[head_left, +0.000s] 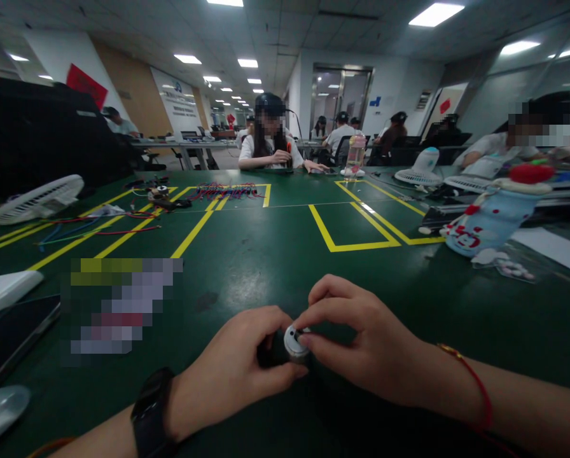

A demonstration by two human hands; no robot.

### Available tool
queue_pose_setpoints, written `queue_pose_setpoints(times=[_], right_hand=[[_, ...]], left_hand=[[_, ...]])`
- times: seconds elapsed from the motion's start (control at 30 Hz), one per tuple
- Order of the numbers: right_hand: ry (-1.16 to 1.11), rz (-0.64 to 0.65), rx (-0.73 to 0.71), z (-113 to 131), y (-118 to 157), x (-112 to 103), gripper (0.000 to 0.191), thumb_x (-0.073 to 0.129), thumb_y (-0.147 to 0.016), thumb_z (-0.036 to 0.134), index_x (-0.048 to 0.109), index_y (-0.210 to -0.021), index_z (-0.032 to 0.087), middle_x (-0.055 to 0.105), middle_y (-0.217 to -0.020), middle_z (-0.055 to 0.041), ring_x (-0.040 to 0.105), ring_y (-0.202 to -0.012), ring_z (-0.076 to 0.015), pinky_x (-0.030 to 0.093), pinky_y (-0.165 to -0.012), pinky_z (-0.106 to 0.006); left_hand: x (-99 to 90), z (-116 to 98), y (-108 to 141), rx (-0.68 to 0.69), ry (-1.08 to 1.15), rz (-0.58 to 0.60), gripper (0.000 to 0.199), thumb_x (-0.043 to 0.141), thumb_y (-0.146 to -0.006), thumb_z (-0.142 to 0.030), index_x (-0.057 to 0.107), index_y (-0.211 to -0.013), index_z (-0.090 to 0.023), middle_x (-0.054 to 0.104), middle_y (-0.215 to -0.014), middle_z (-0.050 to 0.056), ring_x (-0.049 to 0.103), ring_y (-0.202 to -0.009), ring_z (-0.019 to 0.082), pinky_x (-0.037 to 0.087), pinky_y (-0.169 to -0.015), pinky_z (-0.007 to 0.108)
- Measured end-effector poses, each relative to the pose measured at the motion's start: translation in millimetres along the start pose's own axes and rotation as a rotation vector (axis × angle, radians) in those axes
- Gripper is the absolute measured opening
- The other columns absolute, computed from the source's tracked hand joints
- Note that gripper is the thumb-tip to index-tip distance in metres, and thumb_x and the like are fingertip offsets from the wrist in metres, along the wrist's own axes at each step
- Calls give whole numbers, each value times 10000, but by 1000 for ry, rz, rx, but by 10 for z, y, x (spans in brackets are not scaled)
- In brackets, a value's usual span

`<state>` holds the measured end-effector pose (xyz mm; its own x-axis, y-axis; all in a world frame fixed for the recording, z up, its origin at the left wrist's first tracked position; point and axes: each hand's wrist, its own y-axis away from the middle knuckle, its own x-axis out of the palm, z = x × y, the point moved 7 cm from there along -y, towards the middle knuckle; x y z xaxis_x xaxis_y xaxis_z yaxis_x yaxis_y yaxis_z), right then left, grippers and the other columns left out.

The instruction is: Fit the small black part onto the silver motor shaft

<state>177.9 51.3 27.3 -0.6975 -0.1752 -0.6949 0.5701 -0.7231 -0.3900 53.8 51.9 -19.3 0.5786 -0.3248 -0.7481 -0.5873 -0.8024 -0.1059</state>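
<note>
Nearest the camera, a black watch [152, 407] circles the wrist of the left hand [228, 359], and a thin red cord [478, 381] rings the wrist of the right hand [368, 340]. Between the two hands, low in the middle of the view, is a small metal cylinder [293, 343] with a pale, round top that has dark holes in it. The left hand grips its side between thumb and fingers. The right thumb and forefinger touch the top from the other side; whether they pinch some small part there I cannot tell. Both hands are over a green table [247, 254] marked with yellow tape [361, 247]. At the left edge are a pale mouse [1, 413] and a white fan [39, 200], with loose wires [127, 230] near the fan. To the right, a blue bottle [495, 213] with a red top leans beside a clear bag [511, 266]. Across the table sits a person [266, 143] in a dark cap, near a pink-topped bottle [355, 156].
</note>
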Motion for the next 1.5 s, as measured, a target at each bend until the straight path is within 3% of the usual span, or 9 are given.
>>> queue_pose_setpoints(times=[0.27, 0.43, 0.63, 0.77, 1.23, 1.5], right_hand=[[-63, 63, -16, 23, 77, 31, 311, 587, -785, 142, 625, -1086, 212, 570, -998, -45, 551, -856, -173, 447, -767, -306], [-133, 5, 19, -150, 161, 48, 295, 589, -790, 137, 578, -1078, 202, 557, -947, -39, 533, -804, -159, 451, -703, -286], [-317, 23, 293, -494, 222, 118, 86, 567, -864, 252, 542, -931, 204, 539, -769, 9, 491, -644, -124, 406, -551, -237], [-409, 22, 357, -559, 219, 117, 134, 555, -888, 316, 535, -850, 189, 520, -724, 21, 463, -621, -110, 380, -532, -224], [-383, 50, 371, -554, 189, 150, 147, 568, -882, 313, 558, -827, 177, 527, -694, 28, 462, -604, -101, 364, -519, -215], [-205, 86, 218, -371, 145, 200, 49, 585, -855, 228, 605, -869, 185, 551, -753, 18, 489, -632, -109, 384, -548, -233]], left_hand=[[-6, -1, -7, 0, -21, 5, 144, 654, -797, -305, 568, -844, -200, 562, -775, -18, 501, -686, 157, 352, -595, 260], [-43, 16, 19, -10, 7, 24, 132, 659, -786, -268, 576, -867, -204, 582, -805, -15, 516, -707, 159, 367, -606, 256], [-147, 136, 82, -34, 14, 20, 133, 661, -763, -222, 581, -868, -208, 586, -816, -14, 518, -715, 157, 383, -613, 252], [-194, 209, 106, -51, -13, 18, 130, 655, -746, -195, 546, -816, -201, 554, -775, -26, 493, -680, 145, 369, -589, 244], [-173, 235, 107, -48, 2, 33, 148, 642, -763, -193, 508, -826, -201, 530, -793, -26, 478, -692, 146, 371, -596, 247], [-156, 190, 76, -32, 10, 23, 116, 642, -792, -215, 570, -883, -213, 574, -823, -22, 509, -728, 154, 379, -628, 256]])
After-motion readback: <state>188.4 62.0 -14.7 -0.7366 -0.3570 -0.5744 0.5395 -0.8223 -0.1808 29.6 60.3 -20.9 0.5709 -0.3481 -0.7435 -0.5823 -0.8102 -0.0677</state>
